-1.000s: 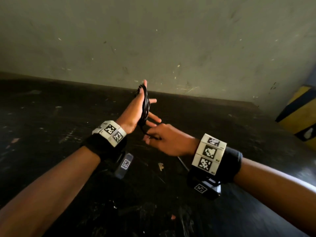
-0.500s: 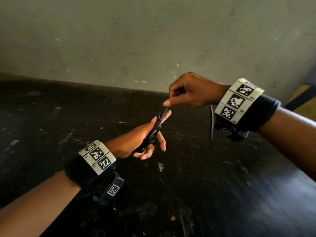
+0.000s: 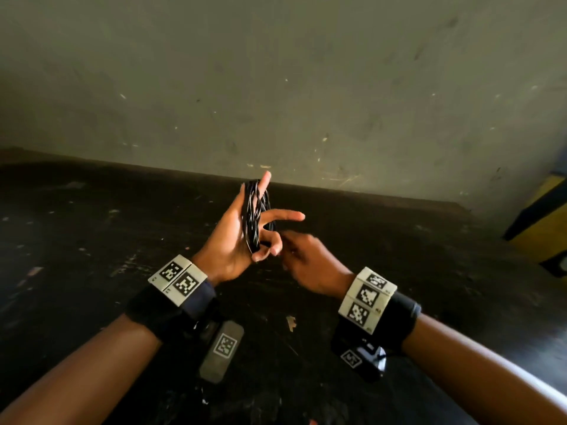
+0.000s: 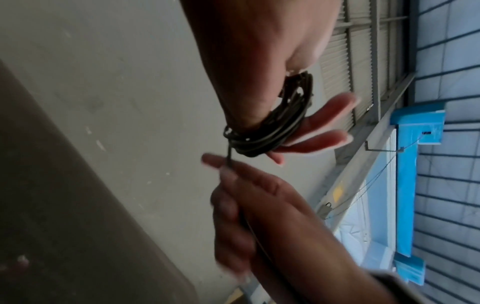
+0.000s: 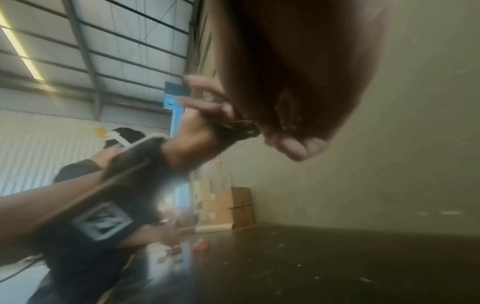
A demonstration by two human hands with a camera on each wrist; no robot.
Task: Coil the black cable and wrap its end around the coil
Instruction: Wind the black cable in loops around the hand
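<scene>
The black cable [image 3: 256, 216] is wound in several loops around the spread fingers of my left hand [image 3: 233, 240], which is raised upright over the dark table. The wrist view shows the coil [image 4: 270, 127] lying across straight fingers. From the coil's lower end a single strand [image 4: 230, 156] runs down into my right hand [image 3: 306, 259], which pinches it between thumb and fingers just beside the left palm. The right hand is blurred by motion. In the right wrist view the coil [image 5: 239, 127] shows only partly behind my right palm [image 5: 285, 82].
A scratched dark table [image 3: 122, 240] lies under both hands, ending at a grey wall [image 3: 276, 87]. A yellow and black object [image 3: 540, 222] stands at the far right. Cardboard boxes [image 5: 233, 207] are stacked by the wall beyond the table.
The right hand has dropped from above the left fingertips to below the coil, carrying the strand down. The left hand has tilted back upright with its fingers spread.
</scene>
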